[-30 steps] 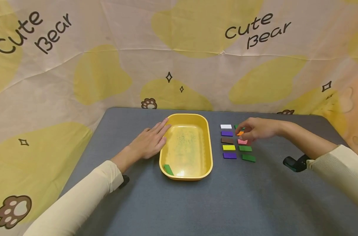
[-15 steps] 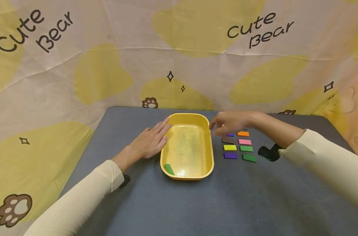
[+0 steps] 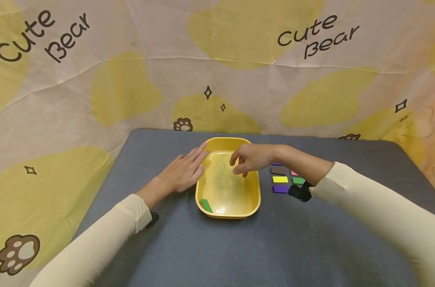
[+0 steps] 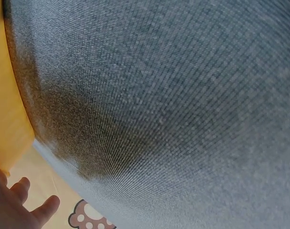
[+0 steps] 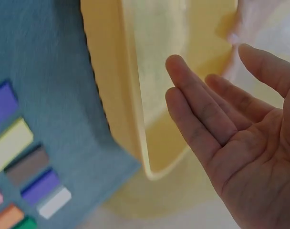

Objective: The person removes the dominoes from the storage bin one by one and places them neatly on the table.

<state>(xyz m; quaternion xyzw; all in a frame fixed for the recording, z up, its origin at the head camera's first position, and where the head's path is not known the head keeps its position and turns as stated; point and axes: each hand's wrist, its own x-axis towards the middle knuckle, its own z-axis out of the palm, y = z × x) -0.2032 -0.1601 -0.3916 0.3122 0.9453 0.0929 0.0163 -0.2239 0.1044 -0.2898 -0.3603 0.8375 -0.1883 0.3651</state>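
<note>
A yellow plastic bin [image 3: 225, 215] stands on the table, with one small green block [image 3: 206, 205] lying in its near left corner. My left hand [image 3: 182, 172] rests on the bin's left rim with its fingers extended; in the left wrist view only some fingers [image 4: 21, 202] show beside the bin wall. Over the bin's right half hovers my right hand [image 3: 253, 158], its fingers loosely bent. The right wrist view shows that palm [image 5: 259, 162] and nothing between the fingers and thumb.
Right of the bin lie two columns of small flat blocks, among them yellow [image 3: 280, 179], brown [image 3: 278, 171], purple [image 3: 280, 189], white [image 5: 55, 202] and orange [image 5: 7, 217]. My right forearm hides some in the head view. A printed cloth [image 3: 239, 79] hangs behind the grey table [image 3: 217, 251].
My right hand has moved left from above the blocks, across the bin's right rim, to over the bin. The left hand and the green block in the bin have stayed put.
</note>
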